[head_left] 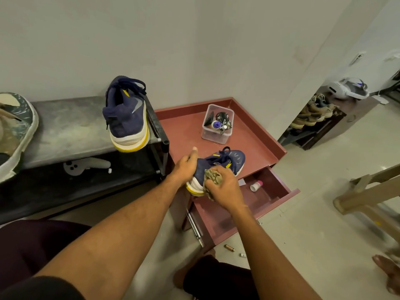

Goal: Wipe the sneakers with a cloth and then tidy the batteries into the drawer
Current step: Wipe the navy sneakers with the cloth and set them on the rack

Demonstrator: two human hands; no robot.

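While the left hand [185,165] grips a half-hidden navy sneaker [225,163], the right hand [224,187] clutches a crumpled cloth [213,176]; the open drawer [279,191] holds a small bottle [256,185].

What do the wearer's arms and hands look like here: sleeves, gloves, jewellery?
Both forearms are bare from the bottom edge of the frame to the wrists, with no sleeves visible. The left hand and the right hand are ungloved. No watch or ring shows; a thin pale line crosses the right wrist, too small to identify. Dark garments appear at the lower edge.
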